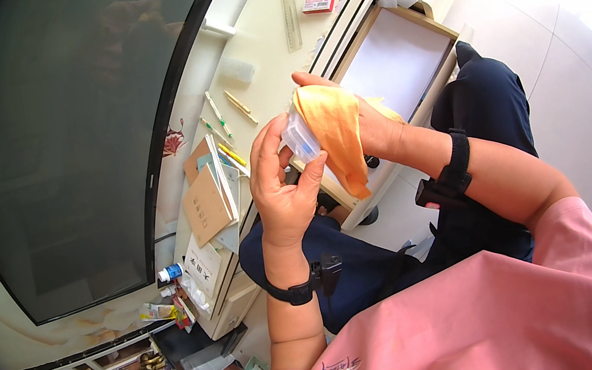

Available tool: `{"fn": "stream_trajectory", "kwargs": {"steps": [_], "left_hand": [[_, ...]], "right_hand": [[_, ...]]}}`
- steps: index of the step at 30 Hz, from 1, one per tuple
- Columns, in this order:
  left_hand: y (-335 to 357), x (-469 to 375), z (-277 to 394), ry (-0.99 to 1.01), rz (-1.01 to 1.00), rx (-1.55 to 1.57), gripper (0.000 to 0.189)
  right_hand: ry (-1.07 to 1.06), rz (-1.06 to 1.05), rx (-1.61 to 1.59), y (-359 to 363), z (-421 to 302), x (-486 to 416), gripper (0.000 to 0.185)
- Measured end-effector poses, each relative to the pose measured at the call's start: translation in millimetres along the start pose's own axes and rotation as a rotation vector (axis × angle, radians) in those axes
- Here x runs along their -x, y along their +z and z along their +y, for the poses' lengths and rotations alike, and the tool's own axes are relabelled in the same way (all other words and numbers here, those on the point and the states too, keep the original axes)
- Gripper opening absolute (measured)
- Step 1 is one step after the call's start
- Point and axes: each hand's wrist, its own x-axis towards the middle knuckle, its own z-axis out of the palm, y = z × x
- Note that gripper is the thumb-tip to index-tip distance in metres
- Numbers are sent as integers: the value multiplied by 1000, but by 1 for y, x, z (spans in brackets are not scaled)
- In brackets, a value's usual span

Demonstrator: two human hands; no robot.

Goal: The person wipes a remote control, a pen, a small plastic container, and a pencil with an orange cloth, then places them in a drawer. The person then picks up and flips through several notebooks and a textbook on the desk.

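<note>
My left hand (285, 187) grips a small clear plastic box (300, 138) between thumb and fingers, with something blue showing in it. A yellow-orange cloth (334, 125) covers the front of my right hand (378, 126) and lies against the box's right side; its end hangs down. The fingers of my right hand are partly hidden by the cloth. Under my hands is an open drawer (425, 22) with a white sheet (394, 51) in it. On the cabinet top (260, 31) lie a clear ruler (291, 16), a red-and-white small box (318, 5) and several pens (240, 107).
Notebooks (207, 205) are stacked at the cabinet's near left part, beside a blue-and-white bottle (170, 272). A large dark television screen (78, 128) stands along the left. A clear plastic item (237, 69) lies by the pens. My knees flank the drawer.
</note>
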Motion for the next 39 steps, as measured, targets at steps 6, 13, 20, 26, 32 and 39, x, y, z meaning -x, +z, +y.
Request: {"fn": "stream_trajectory", "kwargs": {"steps": [6,13,20,26,32,39], "left_hand": [[2,3,-4,165,-56,-480,57],[-1,6,-14,-18,-11,21,54],[-13,2,-25,-134,144,440,59],[-26,5,-41,-219,198,619,56],[-15,7,-50,-295,200,687,60],[10,6,-53,-357,189,663,66]], "right_hand": [[-329,-108,335,-4,-4,-3,49],[172,-209,-194,-14,-1,-15,43],[344,201,-79,-1,-1,-11,36],[366,350,-3,-12,-2,-20,14],[572,178,-408,-9,-8,-19,18],[373,50,-289,9,-14,-10,23]]}}
